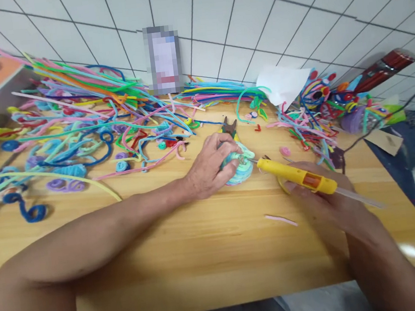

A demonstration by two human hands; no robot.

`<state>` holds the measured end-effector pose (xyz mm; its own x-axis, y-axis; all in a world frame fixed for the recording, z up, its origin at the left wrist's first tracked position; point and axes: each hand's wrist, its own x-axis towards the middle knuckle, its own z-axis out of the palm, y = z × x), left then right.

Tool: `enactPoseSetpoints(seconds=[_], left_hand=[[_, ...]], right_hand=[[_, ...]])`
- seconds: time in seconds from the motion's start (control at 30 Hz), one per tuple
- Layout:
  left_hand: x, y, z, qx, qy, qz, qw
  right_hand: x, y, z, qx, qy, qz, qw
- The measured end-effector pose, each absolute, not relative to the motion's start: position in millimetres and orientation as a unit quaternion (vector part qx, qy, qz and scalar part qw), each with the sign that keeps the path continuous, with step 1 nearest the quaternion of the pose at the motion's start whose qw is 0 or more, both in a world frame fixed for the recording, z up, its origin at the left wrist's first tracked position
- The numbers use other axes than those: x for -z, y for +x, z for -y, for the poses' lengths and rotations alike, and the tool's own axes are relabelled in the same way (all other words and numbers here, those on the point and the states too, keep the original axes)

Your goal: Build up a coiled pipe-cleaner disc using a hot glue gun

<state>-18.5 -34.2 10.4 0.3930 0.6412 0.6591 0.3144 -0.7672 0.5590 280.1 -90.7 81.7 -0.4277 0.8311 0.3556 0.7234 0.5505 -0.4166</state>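
Note:
My left hand holds a coiled piece of blue and green pipe cleaners against the table, its fingers bent over the top. In my right hand is a yellow hot glue gun, with a clear glue stick poking out of its back end. The gun's nozzle points left and reaches the coiled piece's right side; whether it touches is too small to tell. Right behind the coil lie pliers with dark jaws spread. Nearer me, a short pink strip rests on the wood.
Heaps of loose pipe cleaners cover the table's left and back. A blurred phone-like screen leans on the tiled wall. White paper, colourful figures and a dark red cylinder stand at back right. A black cord runs there.

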Motion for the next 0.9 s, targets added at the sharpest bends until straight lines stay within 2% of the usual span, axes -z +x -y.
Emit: enactPoseSetpoints(seconds=[0.37,0.9], left_hand=[[-9.9,-17.4,34.9,-0.476,0.815,-0.287,0.165],[-8.8,-15.8,35.5,-0.479,0.815,-0.284,0.159]], right_hand=[[-78.1,274.4,86.1,-0.075,-0.448,0.849,0.270],[-76.4,271.8,82.6,-0.120,-0.444,0.845,0.272]])
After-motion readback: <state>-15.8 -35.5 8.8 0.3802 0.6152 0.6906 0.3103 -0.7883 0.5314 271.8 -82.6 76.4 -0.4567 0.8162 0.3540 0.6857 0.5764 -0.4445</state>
